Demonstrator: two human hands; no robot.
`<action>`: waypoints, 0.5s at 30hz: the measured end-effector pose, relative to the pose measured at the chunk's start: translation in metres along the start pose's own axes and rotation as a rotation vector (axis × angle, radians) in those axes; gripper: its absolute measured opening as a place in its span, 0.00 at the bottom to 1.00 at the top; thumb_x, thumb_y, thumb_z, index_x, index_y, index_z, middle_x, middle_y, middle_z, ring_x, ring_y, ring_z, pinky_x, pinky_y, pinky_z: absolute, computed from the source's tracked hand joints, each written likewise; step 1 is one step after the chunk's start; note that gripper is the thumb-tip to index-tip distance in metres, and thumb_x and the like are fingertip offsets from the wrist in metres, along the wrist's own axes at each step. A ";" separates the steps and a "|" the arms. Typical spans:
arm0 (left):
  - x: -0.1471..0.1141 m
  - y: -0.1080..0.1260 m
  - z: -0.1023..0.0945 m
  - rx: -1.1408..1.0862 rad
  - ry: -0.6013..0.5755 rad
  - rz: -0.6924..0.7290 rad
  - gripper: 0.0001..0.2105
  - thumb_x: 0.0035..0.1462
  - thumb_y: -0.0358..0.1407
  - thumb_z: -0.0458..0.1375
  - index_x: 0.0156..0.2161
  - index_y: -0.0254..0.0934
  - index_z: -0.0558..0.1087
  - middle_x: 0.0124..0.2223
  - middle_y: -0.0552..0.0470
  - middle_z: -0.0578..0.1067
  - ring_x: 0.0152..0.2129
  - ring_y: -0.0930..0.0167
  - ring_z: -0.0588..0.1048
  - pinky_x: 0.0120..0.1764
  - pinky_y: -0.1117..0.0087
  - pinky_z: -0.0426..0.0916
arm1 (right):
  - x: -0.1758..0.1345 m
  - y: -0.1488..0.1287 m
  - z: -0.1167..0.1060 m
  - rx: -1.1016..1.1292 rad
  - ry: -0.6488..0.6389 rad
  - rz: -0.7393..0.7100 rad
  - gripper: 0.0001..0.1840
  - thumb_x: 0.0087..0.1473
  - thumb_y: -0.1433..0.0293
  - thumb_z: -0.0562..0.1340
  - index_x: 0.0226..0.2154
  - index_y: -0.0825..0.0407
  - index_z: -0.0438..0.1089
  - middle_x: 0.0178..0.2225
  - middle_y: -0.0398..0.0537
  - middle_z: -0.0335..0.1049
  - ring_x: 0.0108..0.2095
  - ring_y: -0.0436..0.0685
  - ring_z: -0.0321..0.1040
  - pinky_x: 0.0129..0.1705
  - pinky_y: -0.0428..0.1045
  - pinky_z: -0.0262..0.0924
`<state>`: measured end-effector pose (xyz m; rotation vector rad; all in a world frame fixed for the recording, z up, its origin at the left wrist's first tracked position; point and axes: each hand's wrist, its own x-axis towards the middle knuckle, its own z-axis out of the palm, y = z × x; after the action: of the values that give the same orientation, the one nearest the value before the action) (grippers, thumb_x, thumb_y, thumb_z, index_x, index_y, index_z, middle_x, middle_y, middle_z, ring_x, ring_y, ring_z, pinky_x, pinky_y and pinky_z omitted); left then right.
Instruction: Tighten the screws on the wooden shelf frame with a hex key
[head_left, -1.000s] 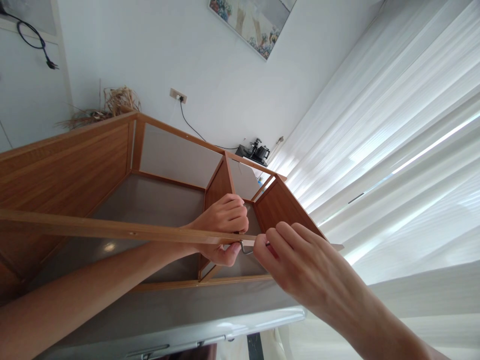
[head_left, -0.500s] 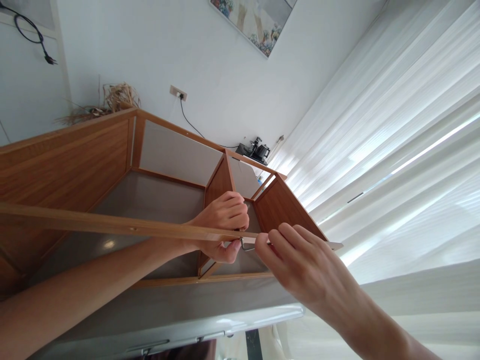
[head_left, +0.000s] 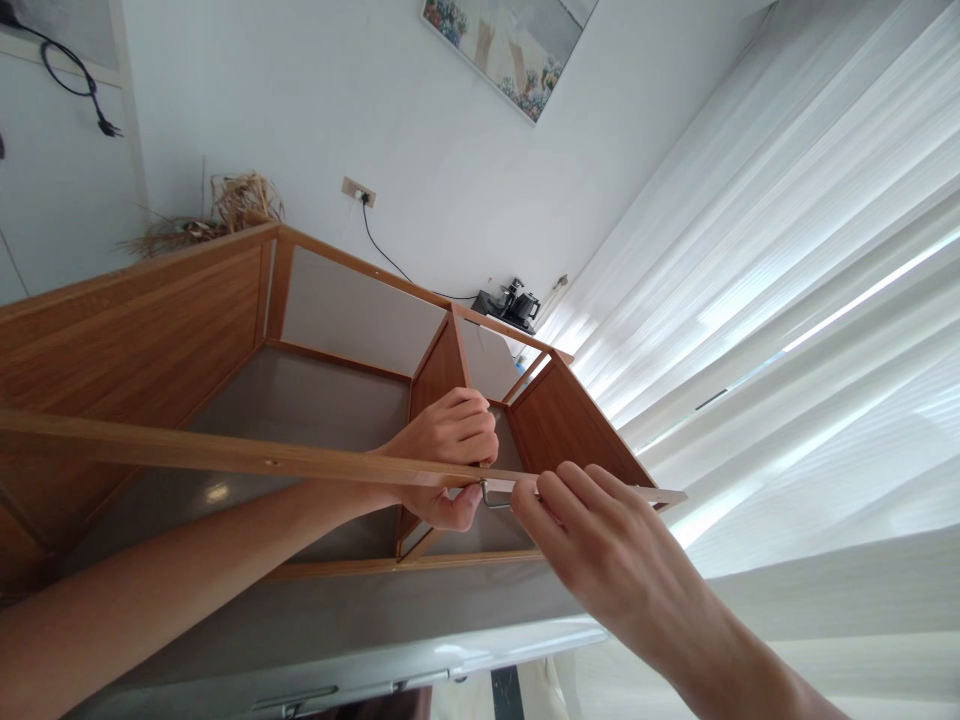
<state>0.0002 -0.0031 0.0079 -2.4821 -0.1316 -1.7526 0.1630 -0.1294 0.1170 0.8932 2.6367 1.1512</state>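
Hex key (head_left: 495, 496), bent metal, seemingly pinched by right hand (head_left: 600, 560).

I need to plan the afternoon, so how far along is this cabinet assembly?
Looks done: the wooden cabinet frame stands joined, with side panels, a divider and grey back panels in place. In hand: the left hand steadies the front rail at the divider while the right hand works a hex key there. Left: the rail's other hole looks empty, and no doors are visible.
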 end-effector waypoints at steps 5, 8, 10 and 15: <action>0.000 -0.001 0.000 -0.007 -0.015 -0.009 0.05 0.46 0.36 0.48 0.29 0.41 0.55 0.25 0.53 0.61 0.25 0.66 0.62 0.42 0.55 0.67 | -0.001 0.002 -0.002 0.012 0.023 0.004 0.07 0.60 0.80 0.57 0.38 0.57 0.69 0.28 0.44 0.61 0.27 0.53 0.53 0.29 0.52 0.44; -0.001 -0.001 0.000 -0.014 -0.015 -0.008 0.05 0.43 0.36 0.49 0.29 0.41 0.56 0.25 0.53 0.62 0.26 0.66 0.62 0.43 0.54 0.67 | -0.006 0.001 -0.002 0.107 0.036 0.034 0.07 0.62 0.79 0.55 0.38 0.57 0.69 0.29 0.45 0.62 0.27 0.53 0.53 0.29 0.52 0.45; -0.001 -0.001 0.000 -0.020 -0.011 -0.016 0.05 0.43 0.36 0.49 0.28 0.41 0.57 0.25 0.53 0.62 0.26 0.66 0.62 0.43 0.54 0.67 | -0.014 -0.002 0.002 0.191 0.051 0.088 0.09 0.63 0.80 0.54 0.38 0.57 0.68 0.30 0.46 0.63 0.28 0.53 0.53 0.30 0.51 0.47; -0.004 0.000 0.004 -0.041 0.025 -0.046 0.04 0.44 0.35 0.50 0.28 0.40 0.57 0.25 0.54 0.62 0.25 0.68 0.63 0.44 0.54 0.67 | -0.048 -0.031 0.036 0.441 0.126 0.251 0.08 0.66 0.75 0.54 0.38 0.55 0.68 0.28 0.44 0.62 0.29 0.54 0.57 0.30 0.49 0.51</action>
<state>0.0025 -0.0027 0.0032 -2.5040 -0.1534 -1.8209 0.1999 -0.1505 0.0640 1.2945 3.0118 0.6882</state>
